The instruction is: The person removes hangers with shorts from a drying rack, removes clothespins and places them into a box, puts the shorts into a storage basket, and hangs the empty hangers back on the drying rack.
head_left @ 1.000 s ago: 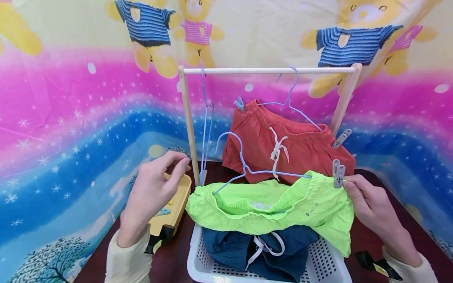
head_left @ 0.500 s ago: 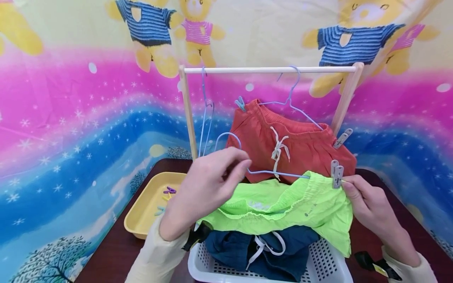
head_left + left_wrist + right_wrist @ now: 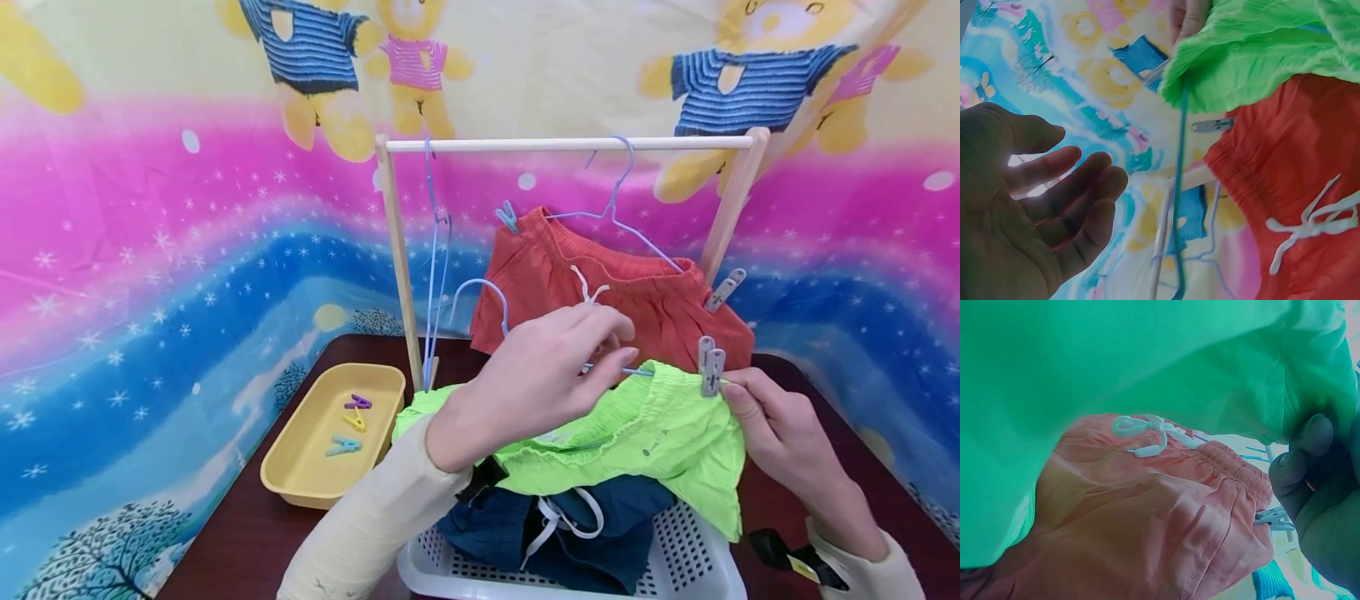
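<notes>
The lime green shorts point(image 3: 686, 450) hang with a blue wire hanger point(image 3: 639, 372) inside their waistband, above the basket. A grey clothespin point(image 3: 714, 373) clips the right end of that waistband. Just beside this clothespin, my right hand point(image 3: 787, 433) pinches the fabric's edge. My left hand point(image 3: 543, 367) hovers over the shorts and covers the middle of the hanger. In the left wrist view, the fingers of the left hand point(image 3: 1041, 187) are relaxed, spread from the thumb, and hold nothing.
Behind, red shorts point(image 3: 660, 321) hang on a wooden rack point(image 3: 570, 146), clipped at both ends. Navy shorts point(image 3: 495, 533) lie in a white basket point(image 3: 420, 567). At left, a yellow tray point(image 3: 288, 467) holds clothespins: purple point(image 3: 358, 402), yellow point(image 3: 356, 420) and blue point(image 3: 343, 447). Spare hangers point(image 3: 435, 292) hang at the rack's left.
My left hand has moved right, from beside the yellow tray to over the hanger, uncovering the tray. The right hand keeps its pinch on the lime green shorts.
</notes>
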The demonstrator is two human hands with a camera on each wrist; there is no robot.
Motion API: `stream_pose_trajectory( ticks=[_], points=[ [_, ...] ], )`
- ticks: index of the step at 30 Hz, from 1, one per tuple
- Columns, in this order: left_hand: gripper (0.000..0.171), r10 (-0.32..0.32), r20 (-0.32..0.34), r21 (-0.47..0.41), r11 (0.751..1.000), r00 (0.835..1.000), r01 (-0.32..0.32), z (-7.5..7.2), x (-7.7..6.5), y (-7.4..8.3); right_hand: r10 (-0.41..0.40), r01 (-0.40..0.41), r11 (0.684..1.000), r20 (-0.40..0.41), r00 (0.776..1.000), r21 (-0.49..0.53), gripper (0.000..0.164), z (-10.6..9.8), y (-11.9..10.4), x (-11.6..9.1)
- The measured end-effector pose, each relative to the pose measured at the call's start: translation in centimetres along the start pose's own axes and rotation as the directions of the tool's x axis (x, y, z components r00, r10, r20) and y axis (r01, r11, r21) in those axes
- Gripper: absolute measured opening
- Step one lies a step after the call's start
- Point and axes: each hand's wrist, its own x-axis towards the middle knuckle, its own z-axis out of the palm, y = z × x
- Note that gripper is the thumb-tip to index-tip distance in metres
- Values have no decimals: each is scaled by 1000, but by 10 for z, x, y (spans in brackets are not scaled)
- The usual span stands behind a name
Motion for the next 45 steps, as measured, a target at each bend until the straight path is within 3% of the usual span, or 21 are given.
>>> stream_pose_trajectory(
  ticks=[4, 8, 14, 19, 27, 36, 40, 45],
  points=[
    [18, 4, 25, 20, 1000, 1000, -4, 14, 11, 3, 13, -13, 1000, 21, 1000, -17, 12, 1, -1, 0],
    [30, -11, 90, 75, 997, 996, 4, 27, 22, 8, 20, -18, 999, 38, 999, -37, 13, 1, 0, 0],
    [46, -52, 220, 129, 991, 974, 24, 42, 38, 14, -9, 10, 999, 33, 999, -42, 13, 2, 1, -1],
    [34, -84, 274, 159, 986, 958, 41, 50, 45, 16, -6, 8, 999, 47, 999, -45, 12, 1, 1, 1],
    [24, -101, 296, 112, 991, 950, 70, 51, 48, 22, -7, 9, 999, 48, 999, -41, 12, 2, 1, -2],
    [22, -114, 359, 164, 985, 926, 58, 45, 52, 25, -13, 12, 1000, 38, 999, 23, 12, 2, -1, 0],
    [19, -102, 358, 159, 986, 928, 47, 44, 52, 23, -17, 16, 1000, 38, 999, 20, 11, 1, 0, 0],
    [13, -94, 294, 89, 993, 951, 71, 45, 51, 22, -11, 12, 1000, 56, 998, -10, 11, -2, -2, 0]
  ],
)
